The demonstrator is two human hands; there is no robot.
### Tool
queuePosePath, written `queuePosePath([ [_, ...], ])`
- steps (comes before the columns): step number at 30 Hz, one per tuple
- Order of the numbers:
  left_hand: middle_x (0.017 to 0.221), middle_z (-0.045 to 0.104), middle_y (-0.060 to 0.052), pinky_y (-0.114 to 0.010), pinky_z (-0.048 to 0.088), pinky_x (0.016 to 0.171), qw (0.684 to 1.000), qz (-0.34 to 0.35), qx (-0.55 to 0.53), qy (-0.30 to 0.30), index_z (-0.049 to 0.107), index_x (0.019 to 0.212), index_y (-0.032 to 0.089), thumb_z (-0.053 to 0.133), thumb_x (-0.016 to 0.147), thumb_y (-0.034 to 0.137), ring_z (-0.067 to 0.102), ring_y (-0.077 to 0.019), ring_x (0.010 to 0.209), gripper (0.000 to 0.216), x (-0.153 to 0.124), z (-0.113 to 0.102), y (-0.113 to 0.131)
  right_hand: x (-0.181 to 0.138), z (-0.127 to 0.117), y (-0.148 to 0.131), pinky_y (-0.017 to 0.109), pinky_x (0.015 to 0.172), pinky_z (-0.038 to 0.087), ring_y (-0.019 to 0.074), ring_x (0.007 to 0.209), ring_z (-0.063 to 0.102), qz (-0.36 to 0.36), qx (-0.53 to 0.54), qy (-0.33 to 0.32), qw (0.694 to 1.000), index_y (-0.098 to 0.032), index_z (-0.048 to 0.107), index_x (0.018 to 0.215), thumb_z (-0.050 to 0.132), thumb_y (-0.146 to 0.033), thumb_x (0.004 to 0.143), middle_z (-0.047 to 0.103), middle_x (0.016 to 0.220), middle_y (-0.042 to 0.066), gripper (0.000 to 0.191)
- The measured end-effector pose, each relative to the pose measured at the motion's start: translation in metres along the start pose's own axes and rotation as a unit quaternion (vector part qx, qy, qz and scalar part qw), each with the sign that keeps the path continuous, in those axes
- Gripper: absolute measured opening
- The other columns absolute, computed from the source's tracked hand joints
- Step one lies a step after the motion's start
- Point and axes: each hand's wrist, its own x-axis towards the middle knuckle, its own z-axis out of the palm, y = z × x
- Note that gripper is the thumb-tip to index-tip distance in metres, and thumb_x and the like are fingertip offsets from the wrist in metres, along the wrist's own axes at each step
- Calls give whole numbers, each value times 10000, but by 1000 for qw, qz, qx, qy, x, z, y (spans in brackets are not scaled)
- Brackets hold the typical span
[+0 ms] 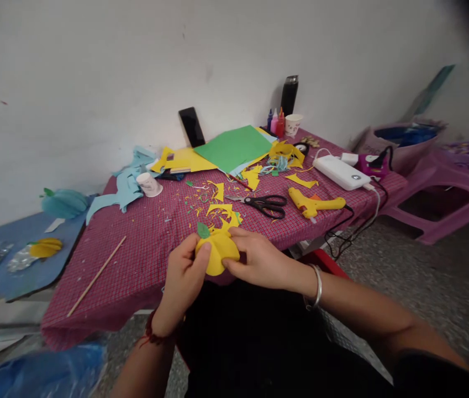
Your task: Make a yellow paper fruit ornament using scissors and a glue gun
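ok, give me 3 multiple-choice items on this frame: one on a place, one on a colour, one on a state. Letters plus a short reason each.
1. Where do the scissors lie?
A. On the floor
B. On the checked tablecloth, left of the glue gun
C. On the purple stool

2. What colour is the top sheet of the paper stack?
A. Green
B. Red
C. White

3. How is the yellow paper fruit held?
A. Lying loose on the table
B. In the right hand only
C. Between both hands

Answers:
1 B: the scissors rest on the cloth, with the yellow glue gun just to their right.
2 A: a green sheet covers the yellow ones.
3 C: the left hand and the right hand both pinch it at the near table edge.
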Motion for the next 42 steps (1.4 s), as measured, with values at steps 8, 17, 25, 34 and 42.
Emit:
queuePosePath([
  [8,633,547,-17,-249,405,504,999,35,-22,18,570,759,194,430,940,358,473,-141,569,282,3,-5,-12,5,8,13,306,789,495,168,836,598,32,241,-10,970,-151,612,820,565,-160,817,626,891,40,48],
  [17,635,536,26,-226,446,519,994,22,-103,-16,521,719,189,586,856,331,521,-111,549,208,0,-7,0,6,18,28,299,756,510,158,771,610,45,392,-42,918,-142,647,889,644,-621,807,666,847,38,486],
  [25,597,512,38,-224,360,513,963,175,197,64,495,652,196,578,828,198,476,-103,534,195,-9,-1,10,3,12,17,304,783,463,164,792,534,-26,254,9,967,-171,591,741,612,-498,884,584,807,23,358],
  [34,595,553,27,-222,363,504,958,200,195,61,539,673,185,577,850,197,494,-105,519,182,-12,1,10,-5,15,6,216,560,416,114,624,474,-7,197,132,971,-203,499,848,606,-299,883,504,728,-28,148],
  [42,572,500,34,-216,365,469,992,111,52,18,543,683,181,492,913,264,467,-104,501,249,-12,3,11,-10,0,-1,286,717,468,150,782,556,-117,103,187,970,-226,521,960,464,-151,939,572,865,16,96],
])
